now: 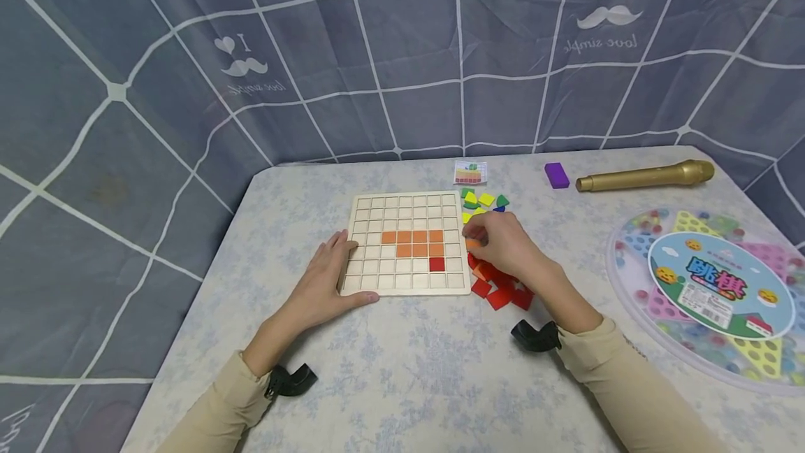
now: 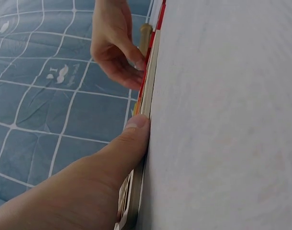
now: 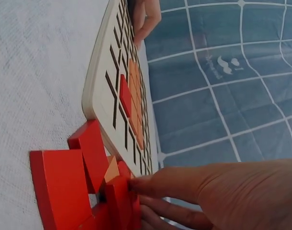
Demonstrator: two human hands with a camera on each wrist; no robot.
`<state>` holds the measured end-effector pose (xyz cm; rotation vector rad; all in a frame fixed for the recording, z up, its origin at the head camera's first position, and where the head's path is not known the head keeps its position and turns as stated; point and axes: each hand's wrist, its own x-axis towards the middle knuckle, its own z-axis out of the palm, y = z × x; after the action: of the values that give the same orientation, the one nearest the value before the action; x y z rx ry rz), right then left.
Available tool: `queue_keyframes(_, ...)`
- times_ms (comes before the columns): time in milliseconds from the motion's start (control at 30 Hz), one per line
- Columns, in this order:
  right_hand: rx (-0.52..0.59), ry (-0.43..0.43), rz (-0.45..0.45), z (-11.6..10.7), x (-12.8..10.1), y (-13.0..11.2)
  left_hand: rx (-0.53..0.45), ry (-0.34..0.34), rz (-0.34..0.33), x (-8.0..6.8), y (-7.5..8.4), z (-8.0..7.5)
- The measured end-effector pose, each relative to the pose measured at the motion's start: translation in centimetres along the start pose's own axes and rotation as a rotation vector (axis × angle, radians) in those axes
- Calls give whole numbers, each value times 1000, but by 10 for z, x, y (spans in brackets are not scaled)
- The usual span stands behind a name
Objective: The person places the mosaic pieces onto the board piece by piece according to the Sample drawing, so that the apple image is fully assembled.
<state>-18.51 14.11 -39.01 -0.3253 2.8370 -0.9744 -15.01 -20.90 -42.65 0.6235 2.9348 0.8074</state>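
A pale wooden grid board [image 1: 371, 264] lies flat on the table. Several orange squares [image 1: 420, 237] fill cells in two rows, and one red square [image 1: 437, 264] sits below their right end. My left hand [image 1: 323, 277] rests against the board's left side with fingers straight, its thumb [image 2: 131, 132] at the front edge. Beside the board's right edge, my right hand [image 1: 503, 242] bends its fingers down into a pile of red blocks [image 3: 62, 187]. An orange piece [image 1: 472, 244] shows by those fingertips; I cannot tell whether they pinch it.
Behind the right hand lie yellow pieces [image 1: 486, 199] and green pieces [image 1: 502, 200]. A small picture card [image 1: 470, 173], a purple block [image 1: 556, 175] and a gold microphone [image 1: 648, 177] are farther back. A round Chinese checkers box [image 1: 720, 285] takes up the table's right side.
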Motion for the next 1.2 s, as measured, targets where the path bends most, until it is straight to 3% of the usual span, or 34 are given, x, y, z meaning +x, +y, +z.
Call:
queue_keyframes(567,-125,81,-74,-5,2,5,1,-12,0,2,-2,0)
queue_keyframes(800,-62,87,-198,3,10,-17,2,-6,3,1,-3,0)
queue_keyframes(1200,-17,8,-340,43,34,-58,1,-4,9,-1,-5,2)
